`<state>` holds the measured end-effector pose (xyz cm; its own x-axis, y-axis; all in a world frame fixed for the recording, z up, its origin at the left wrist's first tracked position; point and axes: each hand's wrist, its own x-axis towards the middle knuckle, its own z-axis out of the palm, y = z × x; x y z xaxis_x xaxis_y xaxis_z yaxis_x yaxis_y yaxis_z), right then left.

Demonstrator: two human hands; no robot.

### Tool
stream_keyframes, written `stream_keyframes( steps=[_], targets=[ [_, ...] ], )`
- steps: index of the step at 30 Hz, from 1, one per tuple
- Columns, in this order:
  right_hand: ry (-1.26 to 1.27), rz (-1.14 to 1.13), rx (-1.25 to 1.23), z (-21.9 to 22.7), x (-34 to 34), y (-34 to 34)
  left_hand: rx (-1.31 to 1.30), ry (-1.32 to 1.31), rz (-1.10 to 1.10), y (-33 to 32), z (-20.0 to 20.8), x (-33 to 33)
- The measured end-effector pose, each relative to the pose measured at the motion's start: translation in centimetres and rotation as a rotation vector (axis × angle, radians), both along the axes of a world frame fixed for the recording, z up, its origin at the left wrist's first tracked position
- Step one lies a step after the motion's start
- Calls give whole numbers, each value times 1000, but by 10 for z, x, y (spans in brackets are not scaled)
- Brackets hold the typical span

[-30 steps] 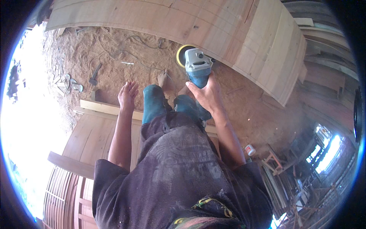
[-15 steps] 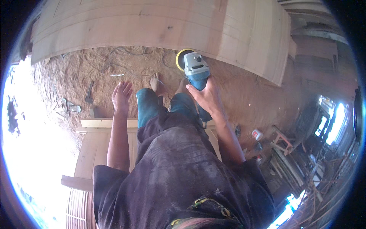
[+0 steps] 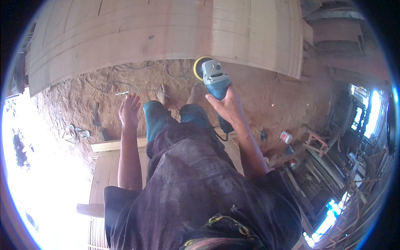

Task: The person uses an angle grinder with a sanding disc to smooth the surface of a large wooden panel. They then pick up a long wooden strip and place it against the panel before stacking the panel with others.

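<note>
In my right hand (image 3: 229,104) is an angle grinder (image 3: 215,75) with a grey head and a blue body. My fingers wrap round its body. Its round yellow-rimmed disc (image 3: 201,68) is at the near edge of a large pale wooden panel (image 3: 175,41); whether the two touch I cannot tell. My left hand (image 3: 130,111) hangs free over the sandy ground with its fingers stretched out, holding nothing. Just beyond its fingertips lies a small thin whitish object (image 3: 122,93).
A dark cable (image 3: 137,89) winds over the sand near my bare feet. On the left lie a hammer-like tool (image 3: 96,114) and sandals (image 3: 79,132). Another wooden panel (image 3: 102,171) is behind me. To the right are a white tub (image 3: 286,137) and stacked timber (image 3: 323,166).
The view has turned a little, so the panel and the ground sit differently in it. The grinder stays in my right hand by the panel's edge; my left hand is still free.
</note>
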<state>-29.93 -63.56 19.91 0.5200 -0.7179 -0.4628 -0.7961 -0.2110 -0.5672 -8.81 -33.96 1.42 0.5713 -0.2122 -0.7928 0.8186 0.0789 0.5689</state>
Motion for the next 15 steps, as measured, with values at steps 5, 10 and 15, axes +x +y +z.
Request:
stream_keyframes(
  steps=[5,10,15],
  targets=[
    [-24,-65,68,3,-24,-14,19,22,-3,-19,9,-15],
    [-35,-61,19,6,-43,-29,-2,17,-23,-36,15,-32],
    [-109,-58,-24,13,-58,-39,-3,13,-41,-53,17,-45]
  ],
)
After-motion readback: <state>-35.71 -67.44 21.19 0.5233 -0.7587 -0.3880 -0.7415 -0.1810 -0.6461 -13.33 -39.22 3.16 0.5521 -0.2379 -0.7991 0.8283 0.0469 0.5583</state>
